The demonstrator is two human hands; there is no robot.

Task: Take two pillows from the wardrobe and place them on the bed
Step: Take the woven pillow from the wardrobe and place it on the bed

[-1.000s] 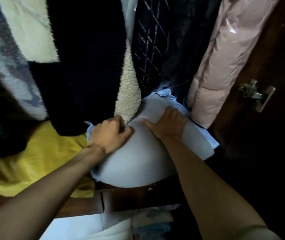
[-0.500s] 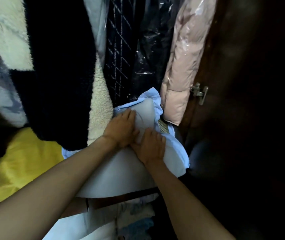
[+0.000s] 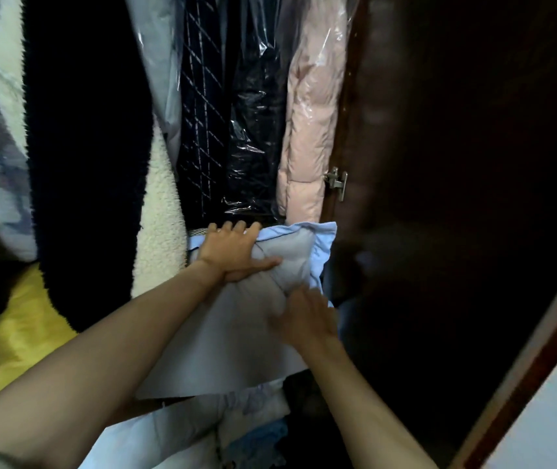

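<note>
Head cam, wardrobe interior: my left hand lies flat on the pale grey pillow with light-blue flanged edge, fingers curled over its far edge, thumb spread. Right hand is blurred at the pillow's right side, touching it; grip can't tell. Pillow sits below the hanging pink puffer jacket in clear plastic & dark checked garment.
</note>
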